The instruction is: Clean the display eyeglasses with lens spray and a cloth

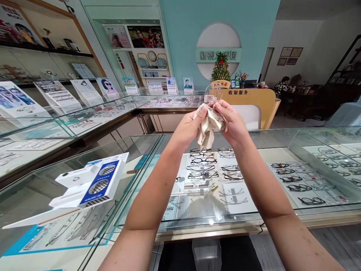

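My left hand (191,126) and my right hand (231,122) are raised together above the glass counter. Both pinch a crumpled beige cleaning cloth (208,127) between them. A thin, clear-lensed pair of glasses (213,94) with a small tag sticks up from the cloth at my fingertips. The cloth hides most of the frame. Which fingers grip the glasses themselves is hidden.
Below my arms a glass display case (220,210) holds rows of spectacle frames (203,167). A blue and white display stand (96,182) rests on the left counter. Farther off stand a yellow cashier desk (254,101) with a small tree, and a seated person (282,87) at right.
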`<state>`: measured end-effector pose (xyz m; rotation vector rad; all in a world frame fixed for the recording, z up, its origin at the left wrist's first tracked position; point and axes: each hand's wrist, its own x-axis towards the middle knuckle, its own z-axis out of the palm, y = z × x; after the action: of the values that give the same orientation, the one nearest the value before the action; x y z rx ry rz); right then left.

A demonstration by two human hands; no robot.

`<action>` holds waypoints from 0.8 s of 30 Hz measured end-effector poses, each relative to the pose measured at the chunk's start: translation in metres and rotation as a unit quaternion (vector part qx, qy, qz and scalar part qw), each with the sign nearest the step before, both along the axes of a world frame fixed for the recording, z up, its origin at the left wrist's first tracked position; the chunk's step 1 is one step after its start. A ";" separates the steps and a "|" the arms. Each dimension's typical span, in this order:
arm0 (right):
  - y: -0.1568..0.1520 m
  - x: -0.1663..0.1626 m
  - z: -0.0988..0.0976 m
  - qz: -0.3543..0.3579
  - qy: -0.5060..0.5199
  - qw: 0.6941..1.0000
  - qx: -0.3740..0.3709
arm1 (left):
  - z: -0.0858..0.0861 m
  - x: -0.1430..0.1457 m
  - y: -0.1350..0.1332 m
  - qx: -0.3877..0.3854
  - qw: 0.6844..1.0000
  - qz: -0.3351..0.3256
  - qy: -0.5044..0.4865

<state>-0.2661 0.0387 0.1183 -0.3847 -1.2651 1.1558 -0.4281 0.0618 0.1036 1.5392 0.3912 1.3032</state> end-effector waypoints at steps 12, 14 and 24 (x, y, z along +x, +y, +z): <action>0.005 0.015 0.002 0.029 -0.138 0.990 0.027 | 0.013 -0.022 -0.002 0.028 0.994 0.103 0.005; 0.008 0.015 0.000 0.042 -0.154 0.987 0.014 | 0.012 -0.020 -0.001 0.031 0.994 0.103 0.005; 0.003 0.017 0.002 0.067 -0.162 0.985 0.001 | 0.014 -0.021 -0.003 0.085 0.993 0.086 0.018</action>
<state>-0.2494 0.0419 0.1206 -0.5075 -1.5947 1.2399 -0.4493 0.0586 0.1172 1.7028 0.4525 1.4754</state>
